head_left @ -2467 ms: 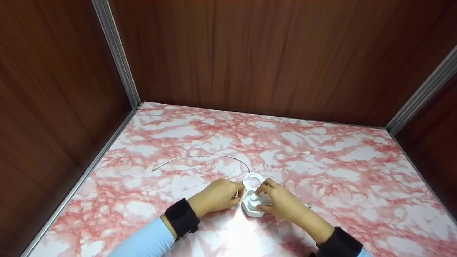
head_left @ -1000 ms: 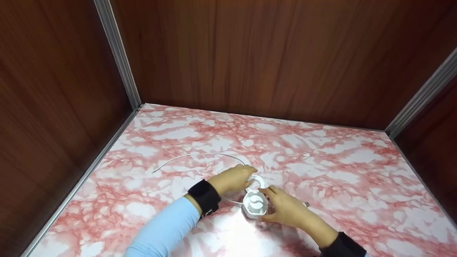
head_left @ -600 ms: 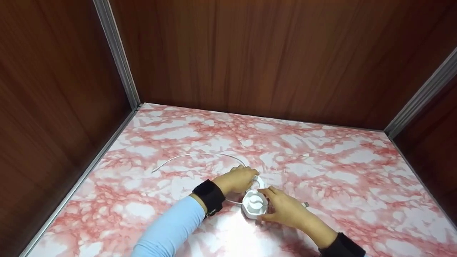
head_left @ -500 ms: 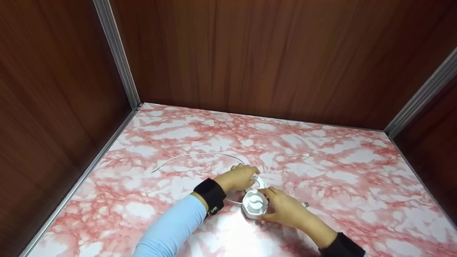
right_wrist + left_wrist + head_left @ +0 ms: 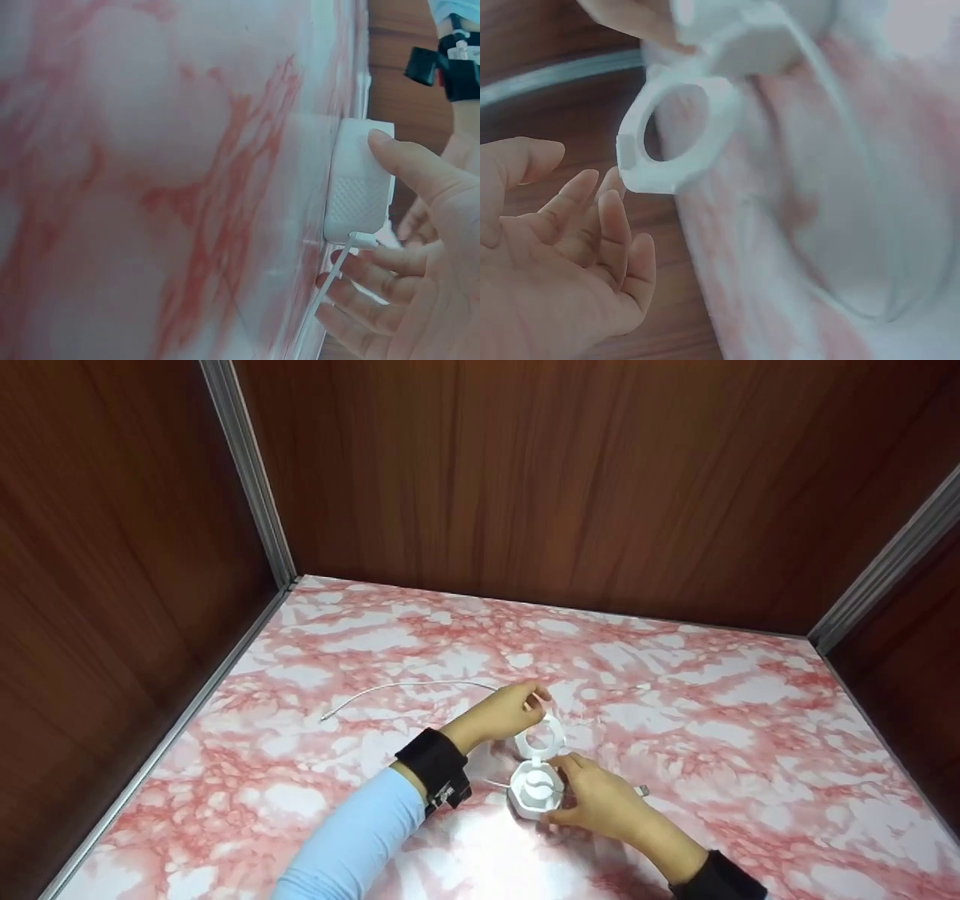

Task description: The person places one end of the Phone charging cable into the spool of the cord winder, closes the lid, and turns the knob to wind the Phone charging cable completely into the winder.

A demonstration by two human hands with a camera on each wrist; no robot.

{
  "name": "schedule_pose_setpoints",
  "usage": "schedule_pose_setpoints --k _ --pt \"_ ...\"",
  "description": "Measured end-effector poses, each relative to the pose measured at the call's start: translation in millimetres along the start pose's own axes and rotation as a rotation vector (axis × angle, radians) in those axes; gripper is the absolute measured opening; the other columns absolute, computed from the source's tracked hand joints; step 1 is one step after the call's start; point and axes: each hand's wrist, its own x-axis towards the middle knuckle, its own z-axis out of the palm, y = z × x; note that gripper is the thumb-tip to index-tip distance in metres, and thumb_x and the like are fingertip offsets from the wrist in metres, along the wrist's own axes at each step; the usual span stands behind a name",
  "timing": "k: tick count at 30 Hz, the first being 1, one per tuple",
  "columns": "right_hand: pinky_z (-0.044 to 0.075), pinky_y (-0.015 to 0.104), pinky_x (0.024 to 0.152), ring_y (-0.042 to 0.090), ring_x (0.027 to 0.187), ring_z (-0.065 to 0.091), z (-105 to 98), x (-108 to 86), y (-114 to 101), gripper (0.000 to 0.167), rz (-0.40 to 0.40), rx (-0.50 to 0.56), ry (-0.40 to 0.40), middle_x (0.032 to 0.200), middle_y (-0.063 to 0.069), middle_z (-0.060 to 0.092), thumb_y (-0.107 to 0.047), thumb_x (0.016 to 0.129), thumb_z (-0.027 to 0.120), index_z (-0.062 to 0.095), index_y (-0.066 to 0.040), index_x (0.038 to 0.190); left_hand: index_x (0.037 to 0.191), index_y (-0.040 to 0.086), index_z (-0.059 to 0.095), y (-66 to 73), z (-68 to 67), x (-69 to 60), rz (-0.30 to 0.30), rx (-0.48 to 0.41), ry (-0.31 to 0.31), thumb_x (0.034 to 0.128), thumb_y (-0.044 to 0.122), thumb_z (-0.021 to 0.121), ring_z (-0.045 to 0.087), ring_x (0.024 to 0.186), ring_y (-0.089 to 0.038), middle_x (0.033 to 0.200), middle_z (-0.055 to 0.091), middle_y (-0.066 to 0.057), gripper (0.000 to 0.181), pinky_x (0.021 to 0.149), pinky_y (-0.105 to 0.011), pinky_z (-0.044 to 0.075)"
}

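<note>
A white hexagonal cable winder case (image 5: 531, 810) sits on the table with its ring-shaped lid (image 5: 556, 742) swung back. Inside is a round core with a curved slot, and a white cable (image 5: 409, 684) runs across it. My right hand (image 5: 600, 802) holds the case from the right, thumb at the near edge and forefinger at the far side; the right wrist view shows the thumb (image 5: 394, 150) on it. Just beyond the lid, my left hand (image 5: 514, 711) hovers with fingers loosely bent and nothing held. In the left wrist view its fingertips are close to the ring; contact is unclear.
The cable arcs left to a thin tip (image 5: 325, 717), and a USB plug (image 5: 643, 790) pokes out beyond the right hand. Brown wood-look panels (image 5: 525, 480) bound the pink-and-white marbled table (image 5: 712, 720) at the back and sides.
My left hand went from the cable beside the case to the ring lid, then lifted off it. The lid now looks more raised. My right fingers shifted from the core to the case's side.
</note>
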Motion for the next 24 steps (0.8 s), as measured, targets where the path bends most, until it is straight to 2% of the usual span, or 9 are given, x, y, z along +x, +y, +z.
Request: schedule_pose_setpoints --k 5,8,11,14,16,18,20,22,24 --pt "0.051 0.031 0.069 0.010 0.081 0.055 0 -4.7 -2 0.060 0.037 -0.053 0.035 0.093 -0.003 0.056 -0.051 0.070 0.080 0.059 -0.007 0.104 0.120 0.008 0.060 16.3 -1.1 -19.0 0.066 0.072 0.010 0.0958 0.014 0.054 0.061 0.093 -0.015 0.105 0.066 -0.006 0.025 0.079 -0.025 0.049" --pt "0.049 0.031 0.064 0.010 0.076 0.051 -2 -6.7 -3 0.059 0.064 -0.079 0.015 0.088 -0.003 0.055 -0.057 0.067 0.079 0.058 -0.009 0.095 0.117 0.011 0.061 23.0 1.4 -34.2 0.081 0.113 -0.027 0.0962 0.016 0.055 0.060 0.083 -0.010 0.099 0.066 -0.003 0.022 0.072 -0.021 0.048" --pt "0.049 0.034 0.063 0.012 0.076 0.051 -5 -7.2 -3 0.059 0.110 -0.088 -0.010 0.089 -0.002 0.055 -0.057 0.065 0.081 0.058 -0.010 0.092 0.115 0.011 0.063 27.4 5.5 -46.7 0.101 0.199 -0.079 0.0963 0.018 0.056 0.059 0.077 -0.008 0.094 0.067 -0.001 0.021 0.069 -0.020 0.048" --pt "0.051 0.037 0.065 0.014 0.078 0.054 -7 -6.8 -2 0.053 0.137 -0.080 -0.030 0.091 0.000 0.057 -0.047 0.066 0.085 0.059 -0.009 0.093 0.118 0.012 0.062 30.2 11.1 -56.5 0.142 0.377 -0.070 0.0970 0.022 0.056 0.063 0.085 -0.009 0.100 0.067 0.001 0.024 0.076 -0.024 0.051" --pt "0.052 0.039 0.067 0.015 0.080 0.056 -9 -7.4 -1 0.049 0.128 -0.074 -0.038 0.092 0.001 0.058 -0.040 0.067 0.086 0.060 -0.009 0.094 0.128 0.013 0.057 32.2 16.4 -60.2 0.165 0.481 -0.025 0.0968 0.027 0.057 0.062 0.102 -0.013 0.116 0.065 -0.001 0.034 0.089 -0.028 0.051" --pt "0.054 0.042 0.071 0.018 0.082 0.058 -10 -8.2 1 0.047 0.116 -0.072 -0.041 0.093 0.001 0.060 -0.036 0.067 0.086 0.062 -0.007 0.095 0.142 0.012 0.044 33.2 23.4 -63.1 0.188 0.560 0.017 0.0966 0.034 0.057 0.051 0.127 -0.017 0.140 0.052 -0.004 0.052 0.105 -0.035 0.042" --pt "0.054 0.042 0.071 0.017 0.082 0.058 -10 -9.1 2 0.046 0.096 -0.072 -0.040 0.092 0.001 0.059 -0.034 0.067 0.087 0.062 -0.007 0.095 0.153 0.011 0.024 31.5 33.8 -64.7 0.202 0.595 0.024 0.0954 0.043 0.056 0.030 0.143 -0.022 0.158 0.027 -0.009 0.073 0.115 -0.040 0.029" --pt "0.054 0.042 0.071 0.018 0.082 0.058 -10 -9.4 4 0.048 0.087 -0.071 -0.039 0.092 0.001 0.059 -0.034 0.066 0.087 0.062 -0.006 0.096 0.156 0.011 0.007 27.6 46.1 -65.6 0.208 0.648 -0.004 0.0939 0.053 0.052 0.010 0.149 -0.024 0.163 0.002 -0.008 0.087 0.119 -0.044 0.017" --pt "0.054 0.045 0.076 0.022 0.088 0.061 -11 -9.8 4 0.053 0.104 -0.072 -0.042 0.098 0.005 0.062 -0.035 0.066 0.087 0.063 -0.004 0.101 0.156 0.016 -0.004 23.6 58.1 -66.7 0.173 0.711 -0.100 0.0910 0.063 0.048 -0.002 0.150 -0.025 0.162 -0.011 -0.007 0.096 0.120 -0.047 0.009"
